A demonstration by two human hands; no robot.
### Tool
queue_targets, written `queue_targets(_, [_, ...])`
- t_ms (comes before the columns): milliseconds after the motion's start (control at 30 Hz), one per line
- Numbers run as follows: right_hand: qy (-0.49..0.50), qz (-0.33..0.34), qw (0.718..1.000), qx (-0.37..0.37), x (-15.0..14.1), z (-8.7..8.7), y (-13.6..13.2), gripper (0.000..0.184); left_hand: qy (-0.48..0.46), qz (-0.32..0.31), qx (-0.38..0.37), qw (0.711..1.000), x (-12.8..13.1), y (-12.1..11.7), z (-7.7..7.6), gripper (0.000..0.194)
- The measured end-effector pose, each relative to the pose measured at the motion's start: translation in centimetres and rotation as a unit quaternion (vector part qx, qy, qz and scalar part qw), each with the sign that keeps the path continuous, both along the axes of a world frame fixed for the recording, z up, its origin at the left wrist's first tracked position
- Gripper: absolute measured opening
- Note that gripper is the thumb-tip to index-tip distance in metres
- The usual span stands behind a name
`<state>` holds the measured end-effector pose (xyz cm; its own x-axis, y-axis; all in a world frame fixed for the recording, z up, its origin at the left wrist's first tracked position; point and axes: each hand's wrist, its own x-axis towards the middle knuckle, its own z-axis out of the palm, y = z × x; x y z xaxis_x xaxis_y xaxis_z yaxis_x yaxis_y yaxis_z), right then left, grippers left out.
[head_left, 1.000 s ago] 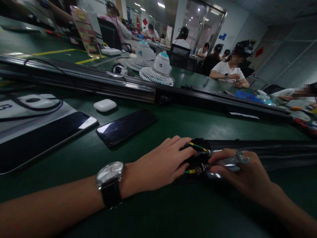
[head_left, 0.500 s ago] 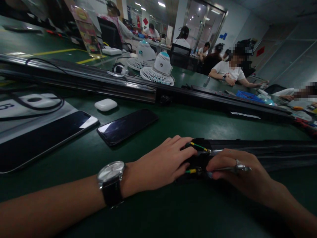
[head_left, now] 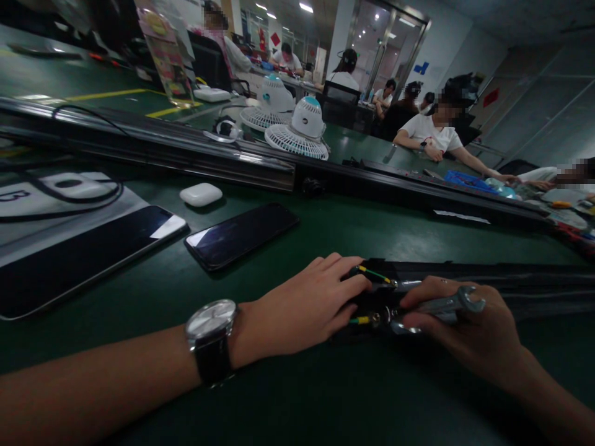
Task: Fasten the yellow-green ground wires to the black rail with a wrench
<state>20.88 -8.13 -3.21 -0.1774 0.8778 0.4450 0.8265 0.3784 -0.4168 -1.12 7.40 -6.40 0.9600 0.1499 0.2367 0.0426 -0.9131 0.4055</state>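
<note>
A long black rail (head_left: 469, 272) lies on the green table, its near end under my left hand (head_left: 297, 306). The fingers and thumb of that hand are bent over the rail's end; their tips are partly hidden. Two short green-and-yellow wires (head_left: 374, 274) run out from beside these fingers to metal terminals (head_left: 374, 319) on the rail. My right hand (head_left: 474, 334) is closed around a silver open-end wrench (head_left: 446, 305). One jaw of the wrench points up right over the knuckles, while its other end is low beside the lower terminal. Contact there cannot be made out.
Two phones (head_left: 242, 235) and a white earbud case (head_left: 201, 194) lie left of my hands. A long dark metal beam (head_left: 232, 161) crosses the table behind them. Beyond it stand white fans (head_left: 297, 133). A person in a white shirt (head_left: 432, 133) sits across the table.
My right hand has turned and shifted slightly right, so the wrench shows more clearly and its lower end has come away from the terminal. My left hand stays in place.
</note>
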Motion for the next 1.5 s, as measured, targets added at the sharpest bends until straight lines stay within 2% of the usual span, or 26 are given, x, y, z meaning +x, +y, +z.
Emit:
queue_targets(400, [-0.024, 0.015, 0.999, -0.025, -0.06, -0.26, 0.37, 0.007, -0.002, -0.004, 0.006, 1.000, -0.02, -0.01, 0.10, 0.022])
queue_targets(700, [-0.030, 0.104, 0.992, -0.058, 0.49, -0.08, 0.50, 0.011, 0.003, -0.005, -0.008, 1.000, 0.10, 0.03, 0.16, 0.023])
queue_targets(1033, [-0.009, 0.015, 0.999, -0.049, 0.52, -0.02, -0.02, 0.011, -0.009, -0.001, -0.003, 1.000, 0.06, -0.01, -0.19, 0.023])
queue_targets(1167, [-0.008, 0.017, 0.999, -0.026, 0.37, 0.05, -0.01, 0.010, -0.006, -0.004, -0.003, 1.000, 0.08, 0.05, -0.10, 0.022])
queue_targets(1500, [0.004, 0.018, 0.999, -0.034, 0.12, -0.12, -0.03, 0.008, 0.006, -0.001, 0.004, 1.000, 0.02, 0.00, -0.10, 0.021])
